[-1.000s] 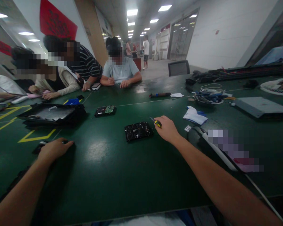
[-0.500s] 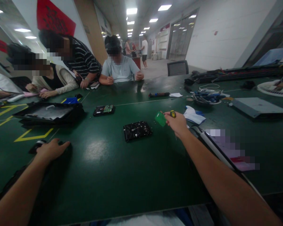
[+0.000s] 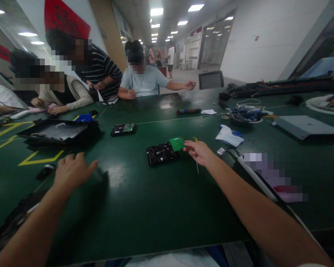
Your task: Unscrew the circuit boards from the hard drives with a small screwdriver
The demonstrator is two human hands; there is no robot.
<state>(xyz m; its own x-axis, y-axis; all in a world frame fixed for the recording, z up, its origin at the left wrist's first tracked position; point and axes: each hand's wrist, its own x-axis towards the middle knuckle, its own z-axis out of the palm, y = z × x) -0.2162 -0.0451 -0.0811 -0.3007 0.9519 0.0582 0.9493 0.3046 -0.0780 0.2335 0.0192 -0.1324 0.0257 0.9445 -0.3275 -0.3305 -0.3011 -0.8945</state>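
Observation:
My right hand (image 3: 197,151) pinches a small green circuit board (image 3: 177,143) by its right end, and the board overlaps the right end of a black hard drive (image 3: 158,155) in my view. In the same hand is a screwdriver (image 3: 197,166), its thin shaft pointing down and a bit of yellow handle showing above the fingers. The hard drive lies flat on the green table (image 3: 144,207). My left hand (image 3: 74,168) is open at the left with fingers spread, holding nothing. Near it lies a small black object (image 3: 46,171) I cannot make out.
A second hard drive (image 3: 123,129) with a circuit board lies farther back. Black trays (image 3: 58,133) stand at left, white-and-blue gloves (image 3: 229,136) at right. Farther right is a grey metal box (image 3: 308,127). Across the table sits a person in a light blue shirt (image 3: 144,78).
My right hand has moved left with the circuit board, bringing it over the hard drive's right end. My left hand has shifted right, away from the small black object. The person opposite has stretched out an arm.

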